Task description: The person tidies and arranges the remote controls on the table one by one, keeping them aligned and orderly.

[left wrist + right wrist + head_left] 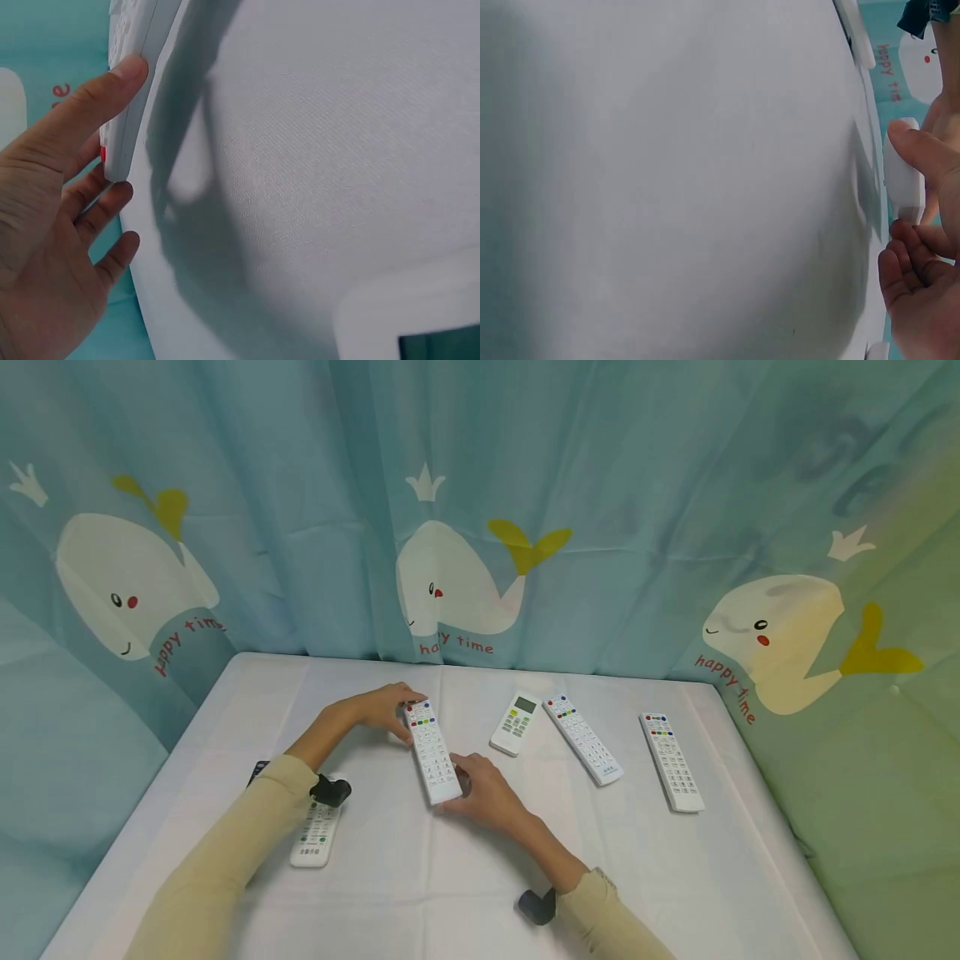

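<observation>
A long white remote control (432, 752) with red, green and blue buttons is held between both hands, keys facing up. My left hand (382, 707) grips its far end, the thumb along one side edge and fingertips at the end, as the left wrist view shows. At the near end, my right hand (491, 793) pinches the remote between thumb and fingers. In the right wrist view the remote's blunt white end (904, 176) shows between them. A shadow (187, 172) of hand and remote falls on the white cloth, set apart from the remote.
To the right lie a small remote with a screen (515, 723) and two long white remotes (582, 739), (671, 762). Partly under the left forearm are a white remote (317, 839) and a dark object (258, 768). A blue whale-print curtain (315, 568) hangs behind the table.
</observation>
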Demonstrator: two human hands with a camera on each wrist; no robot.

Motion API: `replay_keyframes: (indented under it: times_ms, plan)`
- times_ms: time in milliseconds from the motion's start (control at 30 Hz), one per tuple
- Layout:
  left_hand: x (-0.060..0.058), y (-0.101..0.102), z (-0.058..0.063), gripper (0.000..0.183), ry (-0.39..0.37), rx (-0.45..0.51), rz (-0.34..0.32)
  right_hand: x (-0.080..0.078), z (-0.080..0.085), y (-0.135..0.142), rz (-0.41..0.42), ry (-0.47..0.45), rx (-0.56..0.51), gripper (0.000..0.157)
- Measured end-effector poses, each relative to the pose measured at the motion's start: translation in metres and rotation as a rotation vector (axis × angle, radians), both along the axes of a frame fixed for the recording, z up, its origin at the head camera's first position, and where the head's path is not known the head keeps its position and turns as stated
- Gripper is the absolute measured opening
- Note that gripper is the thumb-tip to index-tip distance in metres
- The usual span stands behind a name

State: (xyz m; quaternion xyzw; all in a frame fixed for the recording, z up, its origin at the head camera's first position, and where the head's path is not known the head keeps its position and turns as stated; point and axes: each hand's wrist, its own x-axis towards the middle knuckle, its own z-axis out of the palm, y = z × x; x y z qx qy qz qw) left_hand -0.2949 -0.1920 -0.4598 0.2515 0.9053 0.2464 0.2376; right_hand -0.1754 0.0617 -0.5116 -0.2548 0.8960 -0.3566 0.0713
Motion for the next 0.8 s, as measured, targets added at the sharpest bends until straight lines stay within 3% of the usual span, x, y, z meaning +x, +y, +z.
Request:
replay_keyframes:
  times_ms: [533,800]
  plan:
    - [0.021,-0.001,0.011,0.088,-0.033,0.005,-0.059,0.033,0.012,-0.016,-0.063,-0.004,-0.002,0.083]
    - [0.032,-0.003,0.014,0.087,-0.054,0.002,-0.103,0.050,0.009,-0.027,-0.059,0.020,0.010,0.084]
